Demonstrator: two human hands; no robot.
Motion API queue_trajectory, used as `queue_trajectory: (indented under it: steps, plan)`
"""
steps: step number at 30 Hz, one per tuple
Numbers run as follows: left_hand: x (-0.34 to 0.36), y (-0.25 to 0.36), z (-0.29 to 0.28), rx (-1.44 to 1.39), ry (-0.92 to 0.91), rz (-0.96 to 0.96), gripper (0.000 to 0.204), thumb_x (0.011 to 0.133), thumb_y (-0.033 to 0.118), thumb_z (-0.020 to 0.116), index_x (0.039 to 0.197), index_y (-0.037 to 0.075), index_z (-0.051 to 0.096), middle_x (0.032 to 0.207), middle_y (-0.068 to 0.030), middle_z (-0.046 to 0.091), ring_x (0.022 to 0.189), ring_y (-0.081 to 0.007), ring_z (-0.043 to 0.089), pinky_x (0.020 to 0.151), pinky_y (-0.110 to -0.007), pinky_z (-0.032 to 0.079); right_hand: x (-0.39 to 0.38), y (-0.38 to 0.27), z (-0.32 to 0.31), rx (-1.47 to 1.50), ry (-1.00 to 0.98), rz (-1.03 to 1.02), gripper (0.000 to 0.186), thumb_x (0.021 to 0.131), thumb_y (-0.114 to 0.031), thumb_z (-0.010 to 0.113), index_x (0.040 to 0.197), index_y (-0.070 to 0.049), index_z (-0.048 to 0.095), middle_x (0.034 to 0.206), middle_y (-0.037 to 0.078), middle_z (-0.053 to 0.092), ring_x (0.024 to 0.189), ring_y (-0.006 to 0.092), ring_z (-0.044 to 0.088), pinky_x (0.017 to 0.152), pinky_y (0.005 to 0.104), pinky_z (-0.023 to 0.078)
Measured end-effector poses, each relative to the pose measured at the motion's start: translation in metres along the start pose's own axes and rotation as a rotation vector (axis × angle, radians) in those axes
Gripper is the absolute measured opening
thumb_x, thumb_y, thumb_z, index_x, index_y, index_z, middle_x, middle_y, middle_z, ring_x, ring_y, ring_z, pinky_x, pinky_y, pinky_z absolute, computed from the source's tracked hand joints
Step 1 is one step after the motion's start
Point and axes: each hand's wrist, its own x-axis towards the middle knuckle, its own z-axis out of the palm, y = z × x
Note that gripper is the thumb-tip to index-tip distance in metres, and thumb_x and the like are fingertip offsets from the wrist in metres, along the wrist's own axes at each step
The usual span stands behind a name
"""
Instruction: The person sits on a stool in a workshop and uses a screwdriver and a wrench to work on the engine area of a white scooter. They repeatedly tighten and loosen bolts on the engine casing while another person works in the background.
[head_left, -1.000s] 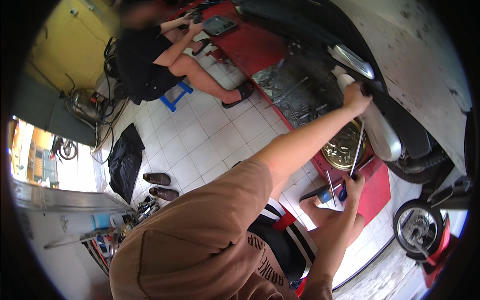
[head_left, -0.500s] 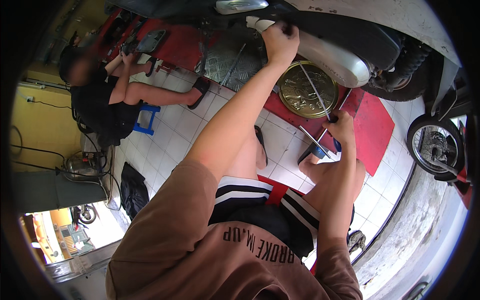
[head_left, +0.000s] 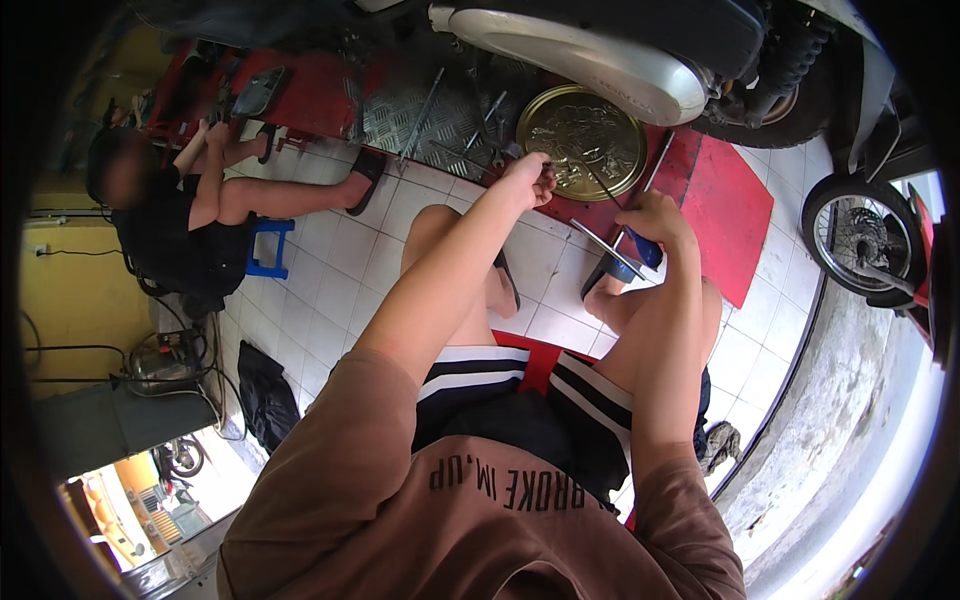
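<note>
My right hand is closed around two tools at once. One is a silver T-handle wrench, its crossbar toward me and its shaft pointing at the scooter. The other is a screwdriver with a blue handle, its thin shaft reaching over a round gold-coloured embossed tray. My left hand is at the tray's near left edge with its fingers curled; what they hold, if anything, is hidden. Above the tray is the scooter's silver engine-side cover.
The tray rests on a red work platform with a metal tread plate bearing several tools. At left, another person sits on a blue stool. A motorcycle wheel stands at right.
My left hand has come down from the scooter's underside to the tray edge. My right hand keeps both tools; the screwdriver's shaft now points lower across the tray. The view has shifted slightly.
</note>
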Motion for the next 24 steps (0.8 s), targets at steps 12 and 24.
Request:
queue_trajectory:
  steps: [12, 24]
  plan:
    - [-0.024, -0.021, -0.01, 0.186, -0.159, 0.111, 0.026, 0.094, 0.03, 0.046, 0.095, 0.008, 0.06, 0.083, -0.0008, 0.062, 0.065, -0.0132, 0.056, 0.055, -0.028, 0.041, -0.011, -0.007, -0.012, -0.002, 0.035, -0.058, 0.037, 0.07, -0.029, 0.064, 0.095, -0.002, 0.068, 0.087, 0.021, 0.068, 0.086, 0.0314, 0.067, 0.078, 0.0389, 0.053]
    - [-0.101, -0.03, -0.022, 0.118, -0.268, 0.142, 0.027, 0.094, 0.03, 0.045, 0.098, 0.008, 0.061, 0.087, -0.0002, 0.061, 0.073, -0.0131, 0.055, 0.061, -0.027, 0.04, 0.002, -0.004, 0.0, 0.301, -0.083, -0.387, 0.027, 0.086, -0.023, 0.055, 0.086, 0.001, 0.066, 0.078, 0.012, 0.067, 0.072, 0.0203, 0.064, 0.07, 0.0319, 0.05]
